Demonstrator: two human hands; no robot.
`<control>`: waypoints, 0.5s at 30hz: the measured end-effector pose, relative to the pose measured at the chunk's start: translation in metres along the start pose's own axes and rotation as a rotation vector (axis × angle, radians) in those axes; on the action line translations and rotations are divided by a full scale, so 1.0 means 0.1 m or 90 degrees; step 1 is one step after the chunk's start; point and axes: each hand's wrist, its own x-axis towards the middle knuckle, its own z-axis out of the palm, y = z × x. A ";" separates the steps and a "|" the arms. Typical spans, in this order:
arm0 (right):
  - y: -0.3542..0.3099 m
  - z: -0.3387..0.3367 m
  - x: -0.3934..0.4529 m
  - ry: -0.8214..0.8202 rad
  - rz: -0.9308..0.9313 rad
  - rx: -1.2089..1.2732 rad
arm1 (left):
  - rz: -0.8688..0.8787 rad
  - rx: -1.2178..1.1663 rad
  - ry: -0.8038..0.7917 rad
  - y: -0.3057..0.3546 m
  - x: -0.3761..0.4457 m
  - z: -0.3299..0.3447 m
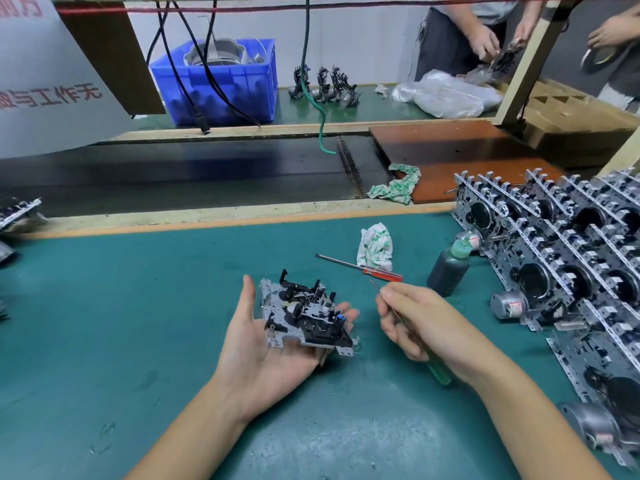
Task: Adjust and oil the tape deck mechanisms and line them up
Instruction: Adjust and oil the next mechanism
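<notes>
Hands (263, 341) over green mat (121, 323)

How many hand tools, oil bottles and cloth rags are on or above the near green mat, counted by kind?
Screwdrivers: 2, a red-handled one lying on the mat and a green-handled one held in the right hand
Oil bottles: 1, dark with a green cap
Rags: 1, white and green
Total: 4

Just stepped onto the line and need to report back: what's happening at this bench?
A person is servicing tape deck mechanisms. The left hand cradles one mechanism palm-up, while the right hand holds a green-handled tool, tip near it but not touching. An oil bottle and red screwdriver lie nearby; finished mechanisms stand in rows to the right.
</notes>
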 end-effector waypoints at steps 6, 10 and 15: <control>0.10 0.02 0.03 0.207 -0.148 -0.484 | 0.007 0.036 -0.020 0.03 0.03 -0.06; 0.13 0.05 0.03 0.143 -0.269 -0.687 | -0.061 0.208 -0.063 0.10 0.06 -0.14; 0.06 0.05 -0.06 0.017 -0.397 -0.842 | -0.123 0.506 -0.056 0.17 -0.02 -0.13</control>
